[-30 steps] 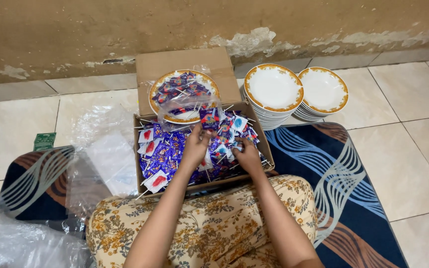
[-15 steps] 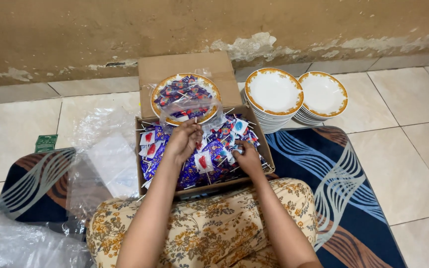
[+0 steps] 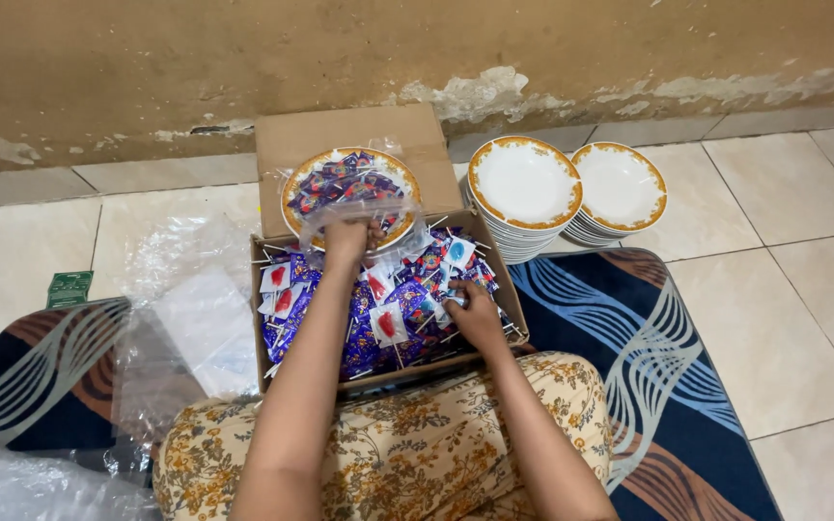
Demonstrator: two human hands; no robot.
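Our left hand (image 3: 345,236) pinches clear wrap over the filled plate (image 3: 347,188) to cover it; our right hand (image 3: 475,311) closes on sachets (image 3: 393,323) in the cardboard box (image 3: 272,362).

Purple-and-red sachets (image 3: 388,309) fill the open brown cardboard box (image 3: 509,289).

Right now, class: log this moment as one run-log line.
left hand: at filled plate, touching clear wrap | right hand: on wrapped sweets in cardboard box | empty plate stacks beside
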